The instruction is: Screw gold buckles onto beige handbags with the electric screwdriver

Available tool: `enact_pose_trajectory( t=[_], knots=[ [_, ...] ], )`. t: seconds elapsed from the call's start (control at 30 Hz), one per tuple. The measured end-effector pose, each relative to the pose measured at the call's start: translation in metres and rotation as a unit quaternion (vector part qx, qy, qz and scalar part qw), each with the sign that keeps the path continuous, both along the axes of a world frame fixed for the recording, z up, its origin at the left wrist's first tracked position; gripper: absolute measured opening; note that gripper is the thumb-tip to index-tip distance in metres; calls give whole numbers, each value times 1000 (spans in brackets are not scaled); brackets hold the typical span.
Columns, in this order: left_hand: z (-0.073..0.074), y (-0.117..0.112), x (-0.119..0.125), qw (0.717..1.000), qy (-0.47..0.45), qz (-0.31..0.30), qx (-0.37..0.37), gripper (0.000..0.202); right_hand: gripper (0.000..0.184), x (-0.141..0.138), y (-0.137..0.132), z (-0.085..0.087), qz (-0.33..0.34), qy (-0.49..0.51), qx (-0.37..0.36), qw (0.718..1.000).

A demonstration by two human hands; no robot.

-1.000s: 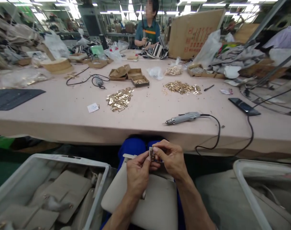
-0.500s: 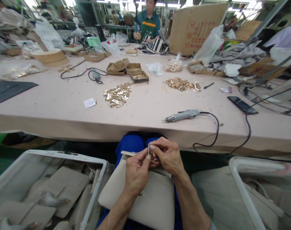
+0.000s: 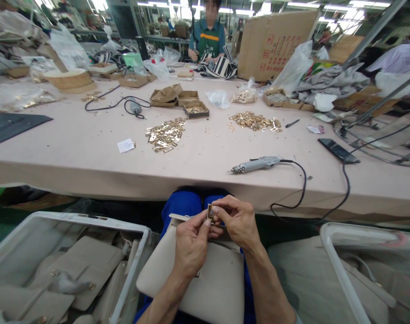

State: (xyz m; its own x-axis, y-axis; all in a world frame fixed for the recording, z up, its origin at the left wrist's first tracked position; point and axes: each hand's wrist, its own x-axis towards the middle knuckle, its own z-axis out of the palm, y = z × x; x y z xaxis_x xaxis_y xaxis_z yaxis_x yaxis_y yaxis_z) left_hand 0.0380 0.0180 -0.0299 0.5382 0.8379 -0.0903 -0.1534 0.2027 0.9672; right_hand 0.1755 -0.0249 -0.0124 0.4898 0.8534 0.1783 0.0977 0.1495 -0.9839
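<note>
A cream handbag [image 3: 211, 283] lies across my lap. Above it, my left hand [image 3: 193, 240] pinches a small gold metal plate [image 3: 210, 211] between thumb and fingers. My right hand [image 3: 237, 220] meets it from the other side, its thumb and fingertips closed on the same plate. The plate stands close to the raised edge of the bag's flap [image 3: 180, 217]; whether it is fixed to the leather is hidden by my fingers. A small dark-and-metal fitting [image 3: 198, 273] shows on the bag's front, partly behind my left wrist.
On the table lie an electric screwdriver [image 3: 255, 165] with its cable, a pile of gold plates [image 3: 164, 135], another pile of gold fittings [image 3: 254, 120] and a phone [image 3: 338, 150]. Bins of similar bags stand at left [image 3: 144, 238] and right [image 3: 343, 270]. A co-worker [image 3: 208, 38] is across the table.
The gold plate has turned slightly, so more of its face shows. Both hands stay closed on it, almost in place. The camera view has shifted a little.
</note>
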Motion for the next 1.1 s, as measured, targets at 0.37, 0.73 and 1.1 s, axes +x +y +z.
enact_pose_trajectory(
  t=[0.37,0.73,1.1],
  knots=[
    [2,-3,-1,1000,16,-3,6,39,21,10,-1,-2,88,6,-24,996],
    [-7,-15,3,867,111,168,455,28,18,9,-3,3,89,-32,8,995],
    [-8,-14,13,793,168,182,557,29,24,27,-5,2,181,-39,31,982]
  ],
)
